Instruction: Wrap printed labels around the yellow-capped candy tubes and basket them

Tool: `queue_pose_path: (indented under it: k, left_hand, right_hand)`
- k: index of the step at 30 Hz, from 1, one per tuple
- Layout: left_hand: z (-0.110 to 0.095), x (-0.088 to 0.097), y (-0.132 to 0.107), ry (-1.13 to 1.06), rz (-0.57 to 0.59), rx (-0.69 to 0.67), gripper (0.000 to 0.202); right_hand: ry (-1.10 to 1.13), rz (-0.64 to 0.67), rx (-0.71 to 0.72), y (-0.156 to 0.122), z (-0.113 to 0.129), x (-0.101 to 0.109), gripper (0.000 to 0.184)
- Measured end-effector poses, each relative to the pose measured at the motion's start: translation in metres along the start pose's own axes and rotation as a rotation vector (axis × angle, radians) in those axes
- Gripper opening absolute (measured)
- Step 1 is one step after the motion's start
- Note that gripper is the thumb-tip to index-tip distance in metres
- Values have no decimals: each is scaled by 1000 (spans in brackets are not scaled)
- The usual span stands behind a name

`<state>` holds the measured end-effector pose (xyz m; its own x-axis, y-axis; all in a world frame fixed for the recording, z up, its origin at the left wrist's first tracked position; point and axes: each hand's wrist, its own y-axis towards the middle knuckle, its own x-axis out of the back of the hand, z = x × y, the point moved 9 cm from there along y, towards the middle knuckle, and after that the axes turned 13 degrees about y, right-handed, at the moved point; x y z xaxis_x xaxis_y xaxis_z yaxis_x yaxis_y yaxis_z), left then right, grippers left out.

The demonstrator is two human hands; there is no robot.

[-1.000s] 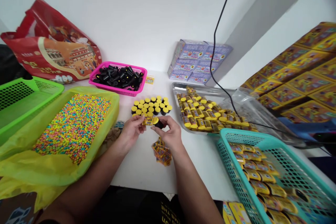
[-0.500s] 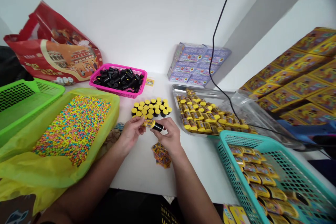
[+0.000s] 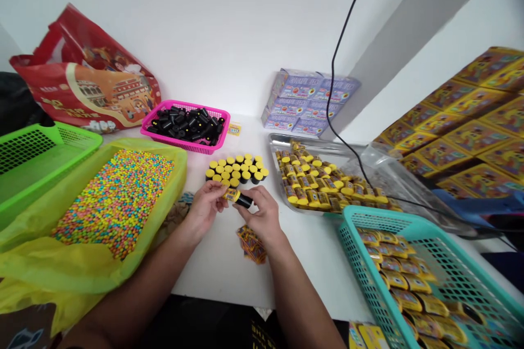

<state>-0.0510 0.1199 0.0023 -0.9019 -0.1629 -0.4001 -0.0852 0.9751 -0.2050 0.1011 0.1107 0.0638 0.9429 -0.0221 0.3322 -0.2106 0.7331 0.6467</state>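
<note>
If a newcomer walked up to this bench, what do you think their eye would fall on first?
Probably the big heap of coloured beads on yellow plastic at the left. Next come the stacked yellow boxes at the right and the pink basket of black tubes at the back. At the centre, the left hand and right hand hold a black-and-yellow tube.

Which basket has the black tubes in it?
The pink one, at the back of the table, just beyond the yellow-topped tubes; the teal basket holds yellow packets instead.
</note>
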Motion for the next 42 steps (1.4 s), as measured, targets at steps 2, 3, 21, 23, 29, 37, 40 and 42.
queue_pose_path:
  k: [2, 3, 21, 23, 29, 37, 40, 42]
  left_hand:
    - [0, 0, 0, -2, 0, -3, 40]
    - [-1, 0, 0, -3, 0, -5, 39]
    - [-2, -1, -2, -8, 9, -31, 37]
    - [-3, -1, -3, -6, 6, -35, 37]
    - [-6, -3, -4, 3, 11, -60, 35]
    - [-10, -3, -6, 53, -7, -90, 34]
    - [-15, -4, -8, 110, 2, -134, 32]
    - [-16, -5, -8, 133, 4, -145, 32]
  right_hand:
    - [-15, 2, -31, -1, -3, -1, 20]
    - [-23, -1, -42, -1, -5, 0, 21]
    - [-11, -21, 51, 0, 5, 1, 18]
    - [-11, -12, 43, 0, 5, 1, 18]
    - [6, 8, 56, 1, 8, 0, 19]
    - [4, 16, 21, 1, 3, 0, 18]
    - [10, 9, 0, 1, 3, 0, 16]
    - [16, 9, -10, 2, 3, 0, 15]
